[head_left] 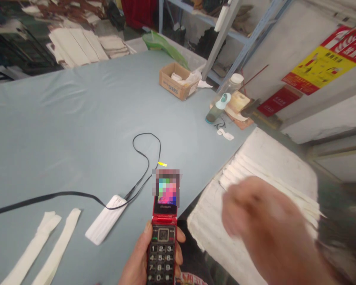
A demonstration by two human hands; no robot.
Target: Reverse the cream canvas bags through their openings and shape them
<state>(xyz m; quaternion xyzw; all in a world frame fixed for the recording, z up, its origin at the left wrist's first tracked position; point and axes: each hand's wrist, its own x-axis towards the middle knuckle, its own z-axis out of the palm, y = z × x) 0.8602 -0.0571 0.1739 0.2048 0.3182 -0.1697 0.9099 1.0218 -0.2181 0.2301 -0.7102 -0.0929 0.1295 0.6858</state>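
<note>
At the bottom middle, the left hand (139, 261) grips an open red flip phone (163, 237). The right hand (252, 213), lower right, is a blur above stacked white cloth (255, 158); I cannot tell its fingers. A black cord (145, 158) loops mid-frame on the grey table (62, 118). A cardboard box (175, 83) sits farther up.

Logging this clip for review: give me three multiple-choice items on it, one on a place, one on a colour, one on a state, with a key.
1. Where is the cardboard box?
A. on the far part of the grey table
B. under the table
C. in the right hand

2. What colour is the flip phone?
A. blue
B. red
C. white

3. How is the phone?
A. folded shut
B. lying on the table
C. flipped open in the left hand

Key:
1 A, it sits near the table's far edge.
2 B, its casing is red.
3 C, screen and keypad both show above the left hand's grip; the blurred right hand is off it.
</note>
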